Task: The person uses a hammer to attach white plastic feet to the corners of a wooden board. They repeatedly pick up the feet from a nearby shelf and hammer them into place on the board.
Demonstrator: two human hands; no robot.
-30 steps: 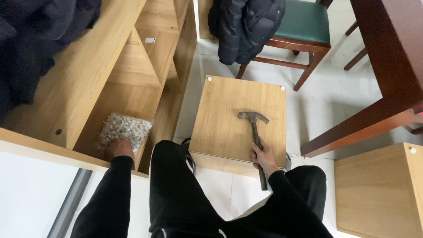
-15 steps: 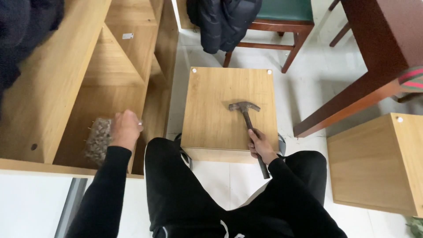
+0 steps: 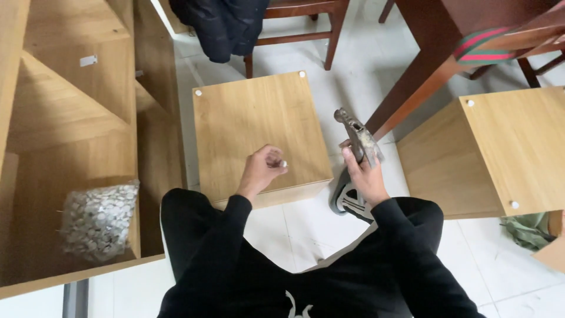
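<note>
My left hand (image 3: 262, 169) hovers over the near right part of a small wooden box panel (image 3: 247, 123), fingers pinched on a small white plastic cap. My right hand (image 3: 365, 174) grips the handle of a grey claw hammer (image 3: 356, 132), raised off the panel to its right, head up. White caps sit at the panel's two far corners. A clear bag of white caps (image 3: 97, 221) lies inside the open wooden cabinet (image 3: 70, 118) at the left.
A second wooden box (image 3: 500, 147) stands at the right. A dark wooden table leg (image 3: 412, 88) and a chair with a black jacket (image 3: 220, 23) stand behind. My shoe (image 3: 347, 200) shows on the white tile floor.
My left hand left the bag and came over the panel with a cap. My right hand lifted the hammer off the panel to its right side.
</note>
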